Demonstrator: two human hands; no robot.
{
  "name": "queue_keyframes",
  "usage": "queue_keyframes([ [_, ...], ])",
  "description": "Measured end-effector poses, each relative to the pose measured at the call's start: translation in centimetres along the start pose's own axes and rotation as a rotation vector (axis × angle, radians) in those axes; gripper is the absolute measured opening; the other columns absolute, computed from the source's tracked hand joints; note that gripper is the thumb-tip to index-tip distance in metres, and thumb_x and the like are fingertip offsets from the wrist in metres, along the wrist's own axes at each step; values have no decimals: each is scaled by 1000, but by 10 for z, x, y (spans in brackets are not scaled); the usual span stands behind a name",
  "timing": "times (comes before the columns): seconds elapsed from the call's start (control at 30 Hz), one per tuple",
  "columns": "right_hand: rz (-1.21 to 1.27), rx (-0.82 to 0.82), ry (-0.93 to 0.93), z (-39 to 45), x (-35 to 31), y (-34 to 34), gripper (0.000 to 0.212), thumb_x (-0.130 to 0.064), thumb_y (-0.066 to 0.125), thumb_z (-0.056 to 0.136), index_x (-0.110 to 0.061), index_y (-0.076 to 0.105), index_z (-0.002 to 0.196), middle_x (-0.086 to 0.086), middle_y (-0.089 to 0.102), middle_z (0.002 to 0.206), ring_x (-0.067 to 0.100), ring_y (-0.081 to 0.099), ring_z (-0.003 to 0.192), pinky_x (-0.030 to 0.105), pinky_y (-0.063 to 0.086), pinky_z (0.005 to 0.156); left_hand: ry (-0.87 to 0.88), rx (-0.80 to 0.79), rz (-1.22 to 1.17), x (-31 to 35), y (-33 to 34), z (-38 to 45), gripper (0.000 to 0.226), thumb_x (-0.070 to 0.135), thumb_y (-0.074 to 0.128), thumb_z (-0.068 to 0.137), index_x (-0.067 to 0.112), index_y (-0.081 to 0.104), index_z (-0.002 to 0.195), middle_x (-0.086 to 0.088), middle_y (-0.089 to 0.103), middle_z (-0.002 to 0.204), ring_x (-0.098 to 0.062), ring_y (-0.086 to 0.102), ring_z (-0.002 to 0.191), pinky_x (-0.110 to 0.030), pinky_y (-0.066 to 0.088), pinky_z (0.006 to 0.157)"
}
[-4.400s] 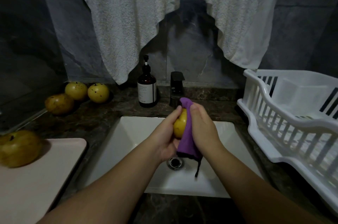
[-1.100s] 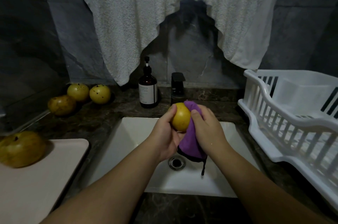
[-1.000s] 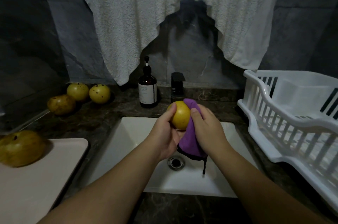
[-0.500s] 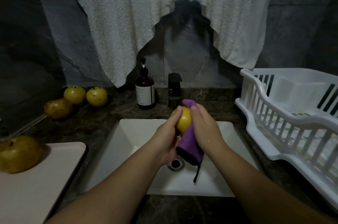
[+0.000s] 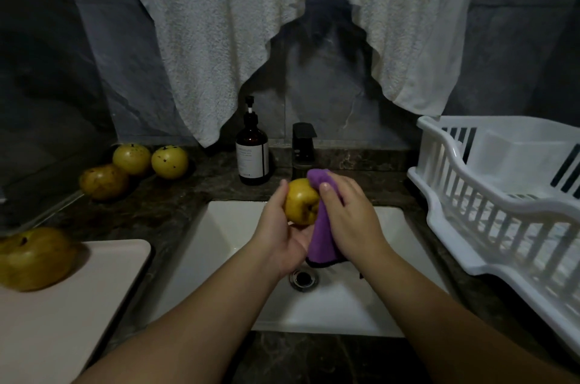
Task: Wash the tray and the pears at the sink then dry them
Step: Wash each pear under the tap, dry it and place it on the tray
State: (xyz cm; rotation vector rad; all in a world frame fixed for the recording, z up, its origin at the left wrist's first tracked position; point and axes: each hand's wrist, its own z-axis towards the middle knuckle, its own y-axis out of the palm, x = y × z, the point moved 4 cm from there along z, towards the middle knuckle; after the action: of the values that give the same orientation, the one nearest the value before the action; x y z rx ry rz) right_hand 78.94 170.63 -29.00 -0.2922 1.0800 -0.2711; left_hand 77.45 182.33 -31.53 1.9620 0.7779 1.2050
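Centrally, above the sink (image 5: 226, 226), the left hand (image 5: 282, 236) cups a pear (image 5: 301, 201) while the right hand (image 5: 348, 217) presses a purple cloth (image 5: 320, 245) against it (turning the fruit would likely dry every side).

Left hand (image 5: 284, 236) holds pear (image 5: 301, 201); right hand (image 5: 348, 214) presses cloth (image 5: 321, 239).

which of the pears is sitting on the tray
The big pear at the far left, resting on the pale tray. The other three loose pears sit on the dark counter, and a fifth is held over the sink.
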Motion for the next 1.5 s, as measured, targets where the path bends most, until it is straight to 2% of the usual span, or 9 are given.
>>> queue_keyframes([
  [0.13, 45, 21, 15, 4, -3, 1, 33, -50, 41, 106, -49, 55, 136, -23, 51, 131, -19, 47, 108, 5, 37, 84, -80, -54, 148, -7, 4, -7, 73, 57, 77, 81, 6, 68, 132, -22, 68, 132, -39, 68, 120, -54, 55, 99],
  [0.3, 234, 65, 245, 7, 12, -11, 32, -52, 39, 104, -68, 65, 96, -20, 72, 101, 4, 67, 99, 42, 54, 97, -77, -124, 256, -10, 13, -13, 74, 42, 75, 79, 2, 58, 140, -27, 65, 131, -40, 70, 107, -53, 58, 94],
  [0.5, 53, -3, -33, -3, -13, -1, 37, -55, 32, 100, -55, 61, 122, -39, 48, 124, -20, 45, 116, 1, 32, 91, 14, -108, 323, -8, 14, -10, 54, 50, 70, 83, 11, 76, 120, -19, 73, 121, -33, 73, 106, -46, 58, 93],
  [0.63, 233, -19, 122, 4, -10, -4, 37, -45, 35, 108, -66, 65, 103, -24, 62, 123, -7, 60, 107, 23, 47, 98, 133, -68, 377, -8, 16, -7, 66, 55, 65, 88, 19, 57, 143, -20, 69, 131, -35, 71, 116, -50, 61, 89],
  [0.7, 265, -44, 168, 1, -5, 0, 35, -45, 33, 109, -62, 64, 113, -21, 61, 128, -5, 60, 109, 28, 48, 102, 165, -18, 307, -6, 15, -4, 73, 58, 66, 87, 18, 51, 147, -23, 68, 132, -39, 71, 115, -54, 59, 91],
  [0.83, 93, -58, 28, -3, -10, 8, 35, -50, 31, 108, -55, 49, 138, -16, 46, 144, 2, 48, 128, 20, 40, 100, 173, 36, 371, 5, 9, -5, 66, 69, 61, 89, 25, 60, 138, -18, 75, 118, -34, 76, 103, -48, 63, 79],
  [1.13, 45, -40, 31, -2, -11, 1, 33, -42, 39, 109, -48, 56, 137, -14, 57, 136, -1, 53, 119, 20, 44, 95, 179, 43, 368, 3, 7, -5, 61, 65, 58, 95, 17, 63, 132, -19, 77, 111, -33, 78, 96, -43, 63, 65],
  [1.33, 81, -45, 71, 0, -9, -6, 33, -46, 37, 108, -51, 54, 136, -22, 59, 125, -4, 55, 116, 18, 41, 89, 278, 91, 394, 4, 12, -5, 62, 61, 60, 96, 18, 55, 141, -20, 72, 123, -34, 76, 104, -48, 63, 81],
  [1.5, -83, -72, -50, -4, -14, 3, 40, -38, 44, 107, -36, 53, 146, -15, 51, 147, -1, 46, 130, 9, 31, 99, 235, 66, 404, 6, 5, -2, 54, 65, 57, 96, 21, 68, 125, -14, 79, 105, -26, 79, 91, -36, 63, 63],
])
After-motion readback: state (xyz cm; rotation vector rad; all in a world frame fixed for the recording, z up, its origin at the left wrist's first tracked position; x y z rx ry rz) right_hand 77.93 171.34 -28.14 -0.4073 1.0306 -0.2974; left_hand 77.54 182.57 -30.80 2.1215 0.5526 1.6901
